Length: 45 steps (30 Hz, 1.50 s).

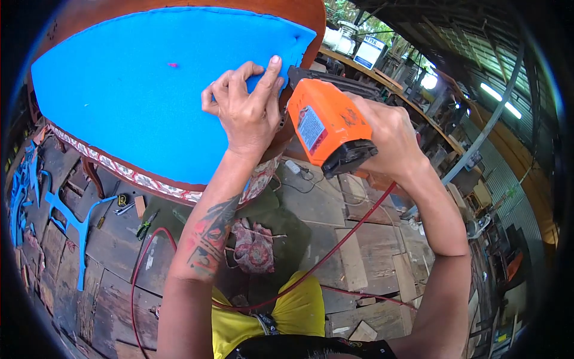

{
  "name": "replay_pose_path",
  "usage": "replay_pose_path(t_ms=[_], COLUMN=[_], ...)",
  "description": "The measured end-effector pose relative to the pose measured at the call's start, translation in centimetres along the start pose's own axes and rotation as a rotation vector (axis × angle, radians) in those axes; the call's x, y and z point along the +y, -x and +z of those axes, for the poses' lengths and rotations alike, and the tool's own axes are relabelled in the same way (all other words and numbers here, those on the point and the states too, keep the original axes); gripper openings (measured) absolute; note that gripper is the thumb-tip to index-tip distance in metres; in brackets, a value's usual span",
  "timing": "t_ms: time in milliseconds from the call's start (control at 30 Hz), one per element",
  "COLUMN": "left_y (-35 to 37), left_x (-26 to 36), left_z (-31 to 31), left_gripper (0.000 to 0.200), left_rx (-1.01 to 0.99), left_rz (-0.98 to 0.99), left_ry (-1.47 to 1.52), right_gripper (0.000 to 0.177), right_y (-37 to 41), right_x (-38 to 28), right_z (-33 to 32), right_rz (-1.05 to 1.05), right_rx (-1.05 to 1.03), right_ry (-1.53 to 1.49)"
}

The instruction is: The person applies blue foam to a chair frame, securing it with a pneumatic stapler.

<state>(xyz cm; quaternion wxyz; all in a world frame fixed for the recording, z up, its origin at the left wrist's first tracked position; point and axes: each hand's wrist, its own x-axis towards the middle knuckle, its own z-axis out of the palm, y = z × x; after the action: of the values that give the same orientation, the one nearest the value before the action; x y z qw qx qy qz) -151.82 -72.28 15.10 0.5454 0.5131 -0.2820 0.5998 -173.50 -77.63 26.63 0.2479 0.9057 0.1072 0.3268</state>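
My right hand [391, 134] is wrapped round an orange and black pneumatic staple gun [327, 119]. Its black nose is at the right edge of a blue foam sheet [137, 90], close to my left fingers. The foam covers the inside of a wooden chair or sofa back [113, 15]. My left hand [248, 102] lies against the foam near that edge, index finger stretched out and the other fingers bent and apart. Whether the staple gun's tip touches the frame is hidden behind its body.
A red air hose [341, 255] runs over my lap and the plank floor. Blue foam offcuts [78, 224], a tape measure [122, 199] and pliers [145, 227] lie at left. Below the seat is patterned cloth [254, 246]. A cluttered workbench [412, 110] stands at right.
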Motion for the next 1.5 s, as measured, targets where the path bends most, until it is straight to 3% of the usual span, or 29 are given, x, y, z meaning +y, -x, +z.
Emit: replay_pose_path(t_ms=[300, 833, 1200, 1233, 1500], left_y=[0.0, 0.1, 3.7, 3.6, 3.0], left_x=[-0.4, -0.5, -1.0, -1.0, -1.5], left_z=[0.3, -0.1, -2.6, -2.5, -2.7], left_gripper=[0.042, 0.042, 0.04, 0.04, 0.038], left_rx=[0.028, -0.009, -0.061, -0.068, -0.17], left_rz=[0.06, 0.06, 0.012, 0.014, 0.008], left_ry=[-0.062, -0.047, -0.06, -0.066, -0.002], right_gripper=[0.058, 0.055, 0.071, 0.074, 0.069], right_y=[0.2, -0.7, 6.0, 6.8, 7.2], right_x=[-0.3, -0.5, -3.3, -3.6, -4.0], right_z=[0.7, 1.7, 3.3, 3.4, 5.1], right_rz=[-0.001, 0.143, 0.17, 0.231, 0.234], right_rx=[0.082, -0.033, 0.099, 0.016, 0.047], right_ry=[-0.002, -0.082, -0.259, -0.262, -0.269])
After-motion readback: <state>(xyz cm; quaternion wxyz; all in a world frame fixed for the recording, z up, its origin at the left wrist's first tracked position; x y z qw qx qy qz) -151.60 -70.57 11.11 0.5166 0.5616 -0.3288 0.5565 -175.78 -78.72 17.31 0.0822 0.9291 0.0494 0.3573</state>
